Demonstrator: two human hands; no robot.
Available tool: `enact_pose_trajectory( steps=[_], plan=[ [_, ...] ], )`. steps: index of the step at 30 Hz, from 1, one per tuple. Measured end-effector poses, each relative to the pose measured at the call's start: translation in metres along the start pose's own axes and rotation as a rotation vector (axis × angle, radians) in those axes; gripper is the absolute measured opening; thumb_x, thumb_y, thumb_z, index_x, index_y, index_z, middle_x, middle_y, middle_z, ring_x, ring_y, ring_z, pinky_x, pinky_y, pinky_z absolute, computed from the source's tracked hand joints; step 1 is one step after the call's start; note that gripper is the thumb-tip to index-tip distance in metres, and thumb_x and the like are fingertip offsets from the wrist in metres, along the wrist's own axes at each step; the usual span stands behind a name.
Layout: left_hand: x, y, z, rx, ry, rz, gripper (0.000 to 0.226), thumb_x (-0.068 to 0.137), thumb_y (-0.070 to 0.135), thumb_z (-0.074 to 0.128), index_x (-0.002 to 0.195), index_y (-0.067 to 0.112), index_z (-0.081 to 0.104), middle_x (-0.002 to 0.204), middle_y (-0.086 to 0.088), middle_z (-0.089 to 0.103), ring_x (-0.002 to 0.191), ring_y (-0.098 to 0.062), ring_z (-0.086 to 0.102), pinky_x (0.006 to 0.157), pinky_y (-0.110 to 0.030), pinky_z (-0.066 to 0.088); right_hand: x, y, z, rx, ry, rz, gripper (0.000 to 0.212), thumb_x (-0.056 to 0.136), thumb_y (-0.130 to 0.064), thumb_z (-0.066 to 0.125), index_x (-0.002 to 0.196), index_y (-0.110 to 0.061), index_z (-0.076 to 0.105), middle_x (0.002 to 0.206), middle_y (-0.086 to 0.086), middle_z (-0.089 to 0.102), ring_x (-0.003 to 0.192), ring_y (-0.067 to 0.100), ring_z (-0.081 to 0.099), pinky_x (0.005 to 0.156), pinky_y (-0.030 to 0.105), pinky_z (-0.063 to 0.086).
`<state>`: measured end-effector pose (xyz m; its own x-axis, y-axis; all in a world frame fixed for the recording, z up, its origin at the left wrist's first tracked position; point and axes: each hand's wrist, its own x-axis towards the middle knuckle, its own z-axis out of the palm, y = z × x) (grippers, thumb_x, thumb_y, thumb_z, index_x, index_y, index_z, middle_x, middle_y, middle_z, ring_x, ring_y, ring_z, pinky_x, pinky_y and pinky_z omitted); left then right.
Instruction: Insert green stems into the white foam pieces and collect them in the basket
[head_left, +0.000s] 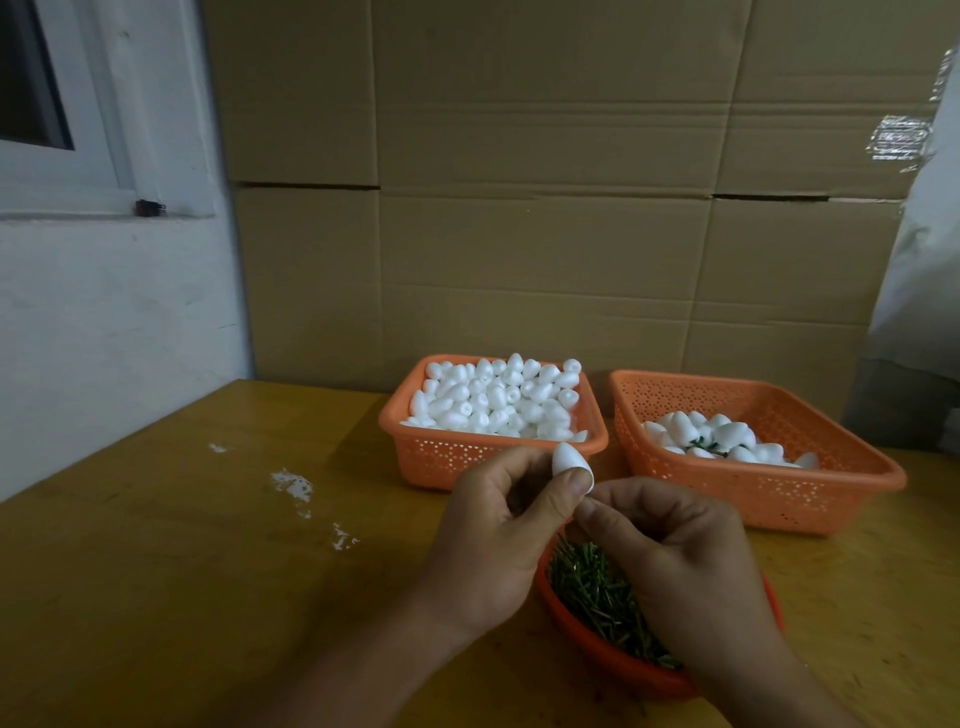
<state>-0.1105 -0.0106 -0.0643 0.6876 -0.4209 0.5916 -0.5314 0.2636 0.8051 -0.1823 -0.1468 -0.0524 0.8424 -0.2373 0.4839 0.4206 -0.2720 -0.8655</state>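
Green stems (597, 597) fill a shallow orange tray (582, 631) nearest on the desk (208, 571); above it the hands meet, the left hand (498, 540) pinching a white foam piece (569, 462), the right hand (675, 551) with curled fingers touching it, whether round a stem I cannot tell; beyond, a left orange basket (441, 457) heaped with plain foam pieces (498, 400), a right orange basket (769, 499) holding stemmed pieces (722, 436); cardboard boxes (519, 208) stand behind.

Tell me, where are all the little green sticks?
In the head view, the green stems lie in a red bowl near the table's front edge, right under the right hand and in front of the two orange baskets.
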Motion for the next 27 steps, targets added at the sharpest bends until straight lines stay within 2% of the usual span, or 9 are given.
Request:
enact_pose_trajectory(
  steps=[5,8,11,15,17,19,23,25,27],
  plan=[
    [-0.001,0.001,0.001,-0.049,-0.037,0.007,0.012,0.094,0.030,0.062,0.089,0.026,0.072,0.070,0.018,0.066,0.069,0.005,0.062,0.064,-0.008,0.046,0.001,-0.004,0.000,0.121,-0.008,0.058,0.014,0.077,-0.025,0.071,0.076,-0.014,0.079,0.069,0.007,0.075,0.055,0.000,0.064,0.053,0.009,0.046],
    [-0.003,0.000,0.002,-0.020,-0.061,-0.027,0.013,0.095,0.033,0.065,0.103,0.027,0.073,0.077,0.017,0.068,0.073,0.005,0.063,0.066,-0.010,0.047,0.005,-0.003,-0.005,0.118,0.042,0.092,0.009,0.083,-0.013,0.071,0.079,-0.009,0.079,0.073,0.008,0.076,0.057,0.001,0.064,0.054,0.010,0.047],
    [-0.005,-0.006,0.003,0.081,-0.029,-0.098,0.031,0.084,0.050,0.068,0.111,0.035,0.070,0.084,0.009,0.068,0.079,-0.002,0.065,0.072,-0.019,0.051,0.015,0.000,-0.017,0.034,0.136,0.105,0.011,0.088,-0.011,0.070,0.080,-0.011,0.078,0.071,0.004,0.074,0.055,0.000,0.062,0.053,0.010,0.046],
    [-0.007,-0.010,0.003,0.199,-0.038,-0.094,0.021,0.083,0.047,0.068,0.099,0.035,0.069,0.082,0.009,0.066,0.078,-0.001,0.064,0.071,-0.020,0.049,0.042,0.011,-0.040,-0.132,0.308,0.133,0.012,0.087,-0.017,0.074,0.076,-0.020,0.076,0.072,-0.003,0.075,0.058,0.001,0.066,0.050,0.012,0.048],
    [-0.007,-0.010,0.004,0.230,-0.057,-0.087,0.010,0.086,0.039,0.067,0.088,0.029,0.068,0.075,0.011,0.064,0.072,0.000,0.060,0.067,-0.019,0.047,0.059,0.022,-0.054,-0.242,0.393,0.167,0.013,0.087,-0.021,0.075,0.074,-0.021,0.075,0.071,0.003,0.074,0.048,0.003,0.056,0.049,0.022,0.044],
    [-0.009,-0.011,0.005,0.234,-0.075,-0.090,0.010,0.087,0.033,0.068,0.082,0.025,0.065,0.068,0.013,0.059,0.065,-0.001,0.054,0.062,-0.019,0.044,0.077,0.032,-0.068,-0.349,0.449,0.199,0.012,0.088,-0.024,0.074,0.077,-0.022,0.075,0.072,0.004,0.073,0.051,0.011,0.055,0.050,0.028,0.044],
    [-0.010,-0.013,0.004,0.252,-0.112,-0.106,0.016,0.087,0.029,0.073,0.077,0.024,0.063,0.062,0.012,0.054,0.060,-0.004,0.049,0.058,-0.020,0.042,0.107,0.047,-0.092,-0.702,0.479,0.231,0.015,0.090,-0.036,0.070,0.090,-0.024,0.078,0.082,-0.002,0.074,0.078,0.024,0.067,0.072,0.045,0.058],
    [-0.010,-0.013,0.005,0.260,-0.114,-0.110,0.020,0.084,0.035,0.074,0.074,0.025,0.061,0.059,0.012,0.050,0.057,-0.005,0.044,0.055,-0.021,0.039,0.116,0.051,-0.101,-0.902,0.445,0.301,0.024,0.090,-0.045,0.065,0.084,-0.026,0.078,0.084,0.001,0.073,0.088,0.030,0.065,0.080,0.046,0.056],
    [-0.010,-0.014,0.004,0.272,-0.108,-0.107,0.024,0.081,0.043,0.073,0.073,0.025,0.059,0.058,0.012,0.048,0.056,-0.005,0.042,0.054,-0.022,0.038,0.122,0.055,-0.107,-1.035,0.386,0.377,0.041,0.091,-0.051,0.060,0.067,-0.021,0.073,0.077,0.006,0.068,0.090,0.034,0.063,0.086,0.046,0.054]
  ],
)
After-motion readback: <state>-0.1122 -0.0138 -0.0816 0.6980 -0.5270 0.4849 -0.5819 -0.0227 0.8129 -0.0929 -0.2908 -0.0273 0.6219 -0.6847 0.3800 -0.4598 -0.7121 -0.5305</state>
